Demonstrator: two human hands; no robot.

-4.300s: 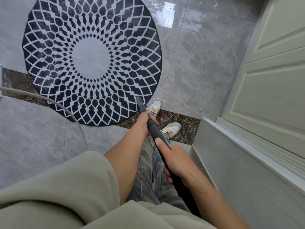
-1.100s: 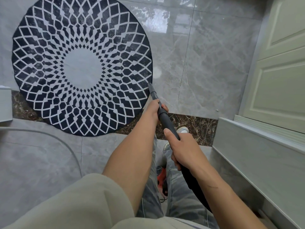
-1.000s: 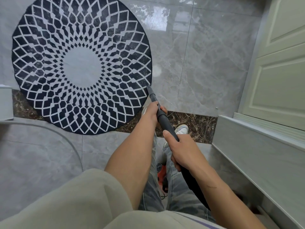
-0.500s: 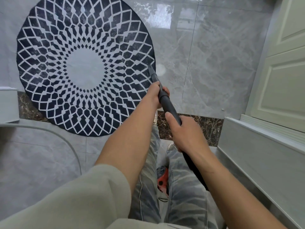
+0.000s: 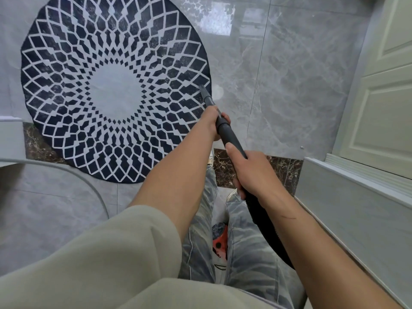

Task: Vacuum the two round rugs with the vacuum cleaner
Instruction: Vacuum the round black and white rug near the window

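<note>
One round rug (image 5: 111, 52), dark blue with a white diamond pattern and a pale centre, lies on the grey tiled floor at upper left. The dark vacuum wand (image 5: 227, 134) slants up from lower right, and its narrow nozzle tip (image 5: 202, 88) sits at the rug's right edge. My left hand (image 5: 213, 118) grips the wand far forward near the nozzle. My right hand (image 5: 252, 170) grips it lower down, thumb lying along the tube. The black hose (image 5: 267, 233) runs back past my right forearm. No second rug is in view.
A pale cable (image 5: 73, 172) curves over the floor at left, below the rug. A white door (image 5: 383, 90) and a grey ledge (image 5: 347, 197) stand close on the right. A white object (image 5: 10, 137) sits at the left edge. The red vacuum body (image 5: 219, 241) shows between my legs.
The wand has been pushed forward, and its nozzle tip has gone from near my feet up along the rug's right edge. Both hands kept their grip.
</note>
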